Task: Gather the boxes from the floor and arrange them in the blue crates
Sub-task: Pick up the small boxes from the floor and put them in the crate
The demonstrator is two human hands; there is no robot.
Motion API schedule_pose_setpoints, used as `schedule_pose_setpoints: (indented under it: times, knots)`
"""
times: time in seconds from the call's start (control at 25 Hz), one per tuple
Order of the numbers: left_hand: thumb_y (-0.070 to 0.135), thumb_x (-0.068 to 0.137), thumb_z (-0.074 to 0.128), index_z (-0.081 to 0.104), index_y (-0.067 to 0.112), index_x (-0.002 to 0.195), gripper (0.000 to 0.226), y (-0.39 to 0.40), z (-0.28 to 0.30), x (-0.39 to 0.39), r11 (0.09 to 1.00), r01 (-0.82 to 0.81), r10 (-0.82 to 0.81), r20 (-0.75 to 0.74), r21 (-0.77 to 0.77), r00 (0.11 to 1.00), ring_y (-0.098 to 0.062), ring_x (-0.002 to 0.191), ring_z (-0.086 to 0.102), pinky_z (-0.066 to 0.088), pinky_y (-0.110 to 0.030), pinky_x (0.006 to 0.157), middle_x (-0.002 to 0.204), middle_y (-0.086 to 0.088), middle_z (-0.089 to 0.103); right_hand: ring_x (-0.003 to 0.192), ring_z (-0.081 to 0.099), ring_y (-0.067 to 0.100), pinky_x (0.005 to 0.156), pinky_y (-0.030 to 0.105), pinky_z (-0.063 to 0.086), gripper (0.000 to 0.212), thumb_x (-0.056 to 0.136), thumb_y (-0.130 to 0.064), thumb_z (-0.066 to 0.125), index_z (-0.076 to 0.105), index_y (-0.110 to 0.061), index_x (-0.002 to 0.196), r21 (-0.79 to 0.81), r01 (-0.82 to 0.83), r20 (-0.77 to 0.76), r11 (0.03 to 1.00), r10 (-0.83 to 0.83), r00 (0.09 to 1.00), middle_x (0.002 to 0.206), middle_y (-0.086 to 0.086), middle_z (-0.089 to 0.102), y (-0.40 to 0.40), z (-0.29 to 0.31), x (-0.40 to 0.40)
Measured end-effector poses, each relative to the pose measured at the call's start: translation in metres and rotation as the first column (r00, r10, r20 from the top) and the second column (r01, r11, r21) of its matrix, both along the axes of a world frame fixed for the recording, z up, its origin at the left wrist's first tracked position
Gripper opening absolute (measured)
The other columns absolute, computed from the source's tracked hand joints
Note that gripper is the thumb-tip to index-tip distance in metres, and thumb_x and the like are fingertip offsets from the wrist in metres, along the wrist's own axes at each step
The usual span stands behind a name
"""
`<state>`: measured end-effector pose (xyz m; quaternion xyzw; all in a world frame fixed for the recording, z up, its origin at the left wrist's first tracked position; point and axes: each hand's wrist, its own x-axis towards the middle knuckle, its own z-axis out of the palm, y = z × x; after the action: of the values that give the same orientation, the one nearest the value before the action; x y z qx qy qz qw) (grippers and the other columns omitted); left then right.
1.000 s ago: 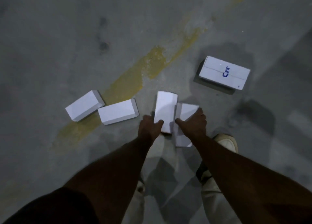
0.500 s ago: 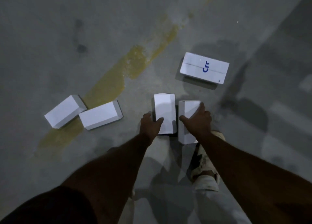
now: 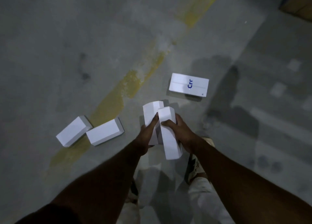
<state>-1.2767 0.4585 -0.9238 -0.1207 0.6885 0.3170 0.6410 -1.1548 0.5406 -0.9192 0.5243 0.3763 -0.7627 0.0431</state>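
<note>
- The two white boxes that lay flat on the floor a moment ago are now lifted clear of it: the left hand (image 3: 146,133) holds the left box (image 3: 150,114) and the right hand (image 3: 180,131) holds the right box (image 3: 168,136), the two boxes touching, the right one overlapping the left.
- The left hand's fingers lie along the face of its box with the thumb hidden behind; the right hand's fingers are curled round its box, thumb across the near face.
- As I judge it, the pick-up of this pair is done and carrying them to a crate comes next; no blue crate shows here, so where they must go I cannot tell.
- Taking the printed box (image 3: 189,85), the one with blue letters, as landmark: it lies flat on the concrete floor (image 3: 67,38) just beyond the held pair, apart from them.
- Two more plain boxes, the far-left box (image 3: 73,131) and the middle box (image 3: 104,131), lie well to the left of the printed box, touching each other, on the worn yellow stripe (image 3: 118,102).
- Three boxes are left to gather, and both hands are full.
- A brownish carton corner (image 3: 298,2) shows far beyond and right of the printed box.
- The person's shoe (image 3: 195,166) and pale trouser legs stand below the held pair; nothing blocks the lift.
</note>
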Motion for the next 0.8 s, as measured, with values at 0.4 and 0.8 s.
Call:
schedule_pose_setpoints:
  times: [0.4, 0.8]
  knots:
    - [0.071, 0.081, 0.063, 0.061, 0.026, 0.135, 0.071, 0.071, 0.333, 0.026, 0.956, 0.171, -0.227, 0.233, 0.238, 0.946, -0.032, 0.124, 0.059, 0.044, -0.052, 0.108, 0.132, -0.013, 0.066, 0.091, 0.068, 0.032, 0.080, 0.048, 0.058, 0.052, 0.095, -0.055, 0.049, 0.062, -0.016, 0.127, -0.223, 0.455, -0.127, 0.862, -0.488, 0.863, 0.109, 0.017, 0.069, 0.063, 0.330, 0.067]
    - [0.063, 0.086, 0.062, 0.059, 0.010, 0.136, 0.072, 0.077, 0.577, 0.072, 0.794, 0.198, -0.482, 0.398, 0.574, 0.780, -0.031, 0.108, 0.060, 0.026, -0.058, 0.118, 0.121, -0.018, 0.062, 0.091, 0.059, 0.033, 0.082, 0.045, 0.051, 0.074, 0.088, -0.074, 0.040, 0.060, -0.009, 0.117, -0.202, 0.787, -0.381, 0.582, -0.787, 0.484, 0.108, 0.018, 0.061, 0.015, 0.607, 0.150]
